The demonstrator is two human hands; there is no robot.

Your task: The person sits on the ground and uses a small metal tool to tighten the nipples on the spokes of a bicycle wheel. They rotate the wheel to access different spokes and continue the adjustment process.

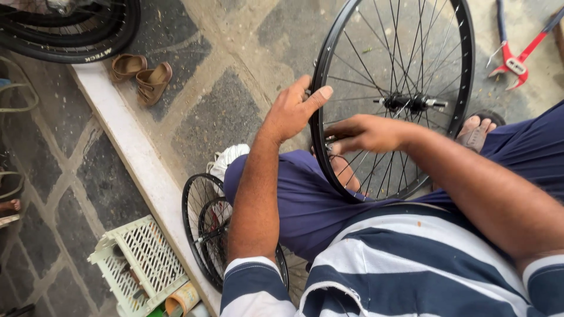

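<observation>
A black spoked bicycle wheel rim [467, 70] stands upright on my lap, its hub [408, 103] near the middle. My left hand [294, 108] grips the rim's left edge, thumb over the outer side. My right hand [364, 134] reaches through at the inner side of the rim by the spokes, fingers pinched on something small and metallic; what it is I cannot tell. My foot in a sandal [476, 132] shows behind the wheel.
Two more black wheels [202, 229] lean by my left knee. A pale plastic crate [138, 264] sits at lower left. Brown sandals [144, 76] and a tyre [88, 35] lie at upper left. Red-handled cutters [517, 61] rest at upper right. A white curb [126, 147] crosses the stone floor.
</observation>
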